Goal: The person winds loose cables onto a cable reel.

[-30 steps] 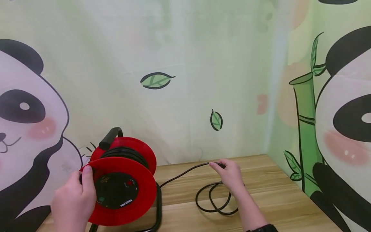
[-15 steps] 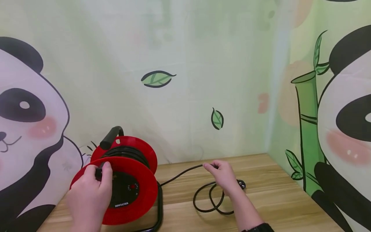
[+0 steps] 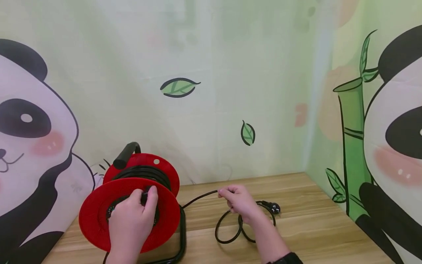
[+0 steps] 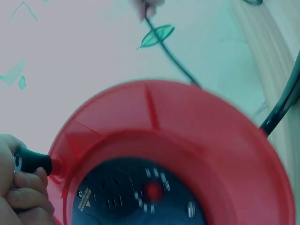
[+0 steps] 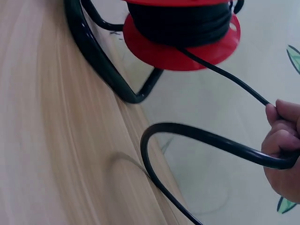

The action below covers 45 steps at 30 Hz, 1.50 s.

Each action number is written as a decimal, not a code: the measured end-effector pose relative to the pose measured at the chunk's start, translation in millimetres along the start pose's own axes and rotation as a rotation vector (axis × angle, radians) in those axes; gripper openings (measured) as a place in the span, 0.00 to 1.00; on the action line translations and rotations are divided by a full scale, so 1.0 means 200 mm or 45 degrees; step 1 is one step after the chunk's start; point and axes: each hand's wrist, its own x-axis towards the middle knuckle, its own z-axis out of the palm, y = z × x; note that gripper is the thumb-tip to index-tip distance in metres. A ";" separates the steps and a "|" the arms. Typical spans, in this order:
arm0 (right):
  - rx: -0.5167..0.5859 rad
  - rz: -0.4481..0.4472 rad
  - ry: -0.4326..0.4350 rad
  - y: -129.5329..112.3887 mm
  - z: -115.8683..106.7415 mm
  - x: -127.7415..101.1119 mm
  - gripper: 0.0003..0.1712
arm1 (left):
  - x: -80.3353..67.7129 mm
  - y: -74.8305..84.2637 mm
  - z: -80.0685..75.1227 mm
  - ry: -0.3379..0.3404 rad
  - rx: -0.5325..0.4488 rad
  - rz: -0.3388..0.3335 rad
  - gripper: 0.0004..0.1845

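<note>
The counter (image 3: 296, 234) carries one red cable reel (image 3: 99, 216) in a black tube stand (image 3: 180, 234), standing at its left end against the panda-printed backdrop (image 3: 230, 55). Most of the black cable (image 3: 197, 198) already sits wound on the drum between the two red flanges, so the winding looks well along. What is left, as far as the pictures show, is one short run from the drum to the right hand, about two loose loops lying on the wood beyond it, and the one plug (image 3: 273, 208) at the cable's end, resting on the counter just right of that hand.

The left hand (image 3: 132, 220) is at the front face of the reel, its fingers (image 4: 23, 197) clenched round the small black crank knob (image 4: 33, 161) that sticks out of the flange. The socket panel with its red indicator shows beside the knob in the left wrist view.

The right hand (image 3: 239, 201) is held just above the counter to the right of the reel, its fingers (image 5: 281, 136) curled round the cable, which passes through them. From there the line runs fairly straight back to the drum.

Counted: one reel, one cable, one plug, one knob, two hands.
</note>
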 end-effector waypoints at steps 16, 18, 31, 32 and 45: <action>0.000 0.100 -0.399 0.02 0.18 0.02 0.17 | -0.04 0.04 0.11 -0.573 -0.093 -0.095 0.22; -0.001 0.109 -0.420 0.03 0.20 0.02 0.17 | -0.05 0.03 0.13 -0.630 -0.090 -0.108 0.22; -0.028 0.126 -0.472 0.03 0.29 0.02 0.13 | -0.07 0.01 0.19 -0.843 0.157 -0.102 0.22; -0.029 0.126 -0.472 0.02 0.29 0.01 0.13 | -0.07 0.01 0.19 -0.843 0.159 -0.106 0.23; -0.028 0.139 -0.404 0.02 0.25 0.01 0.14 | -0.08 0.01 0.19 -0.837 0.142 -0.122 0.24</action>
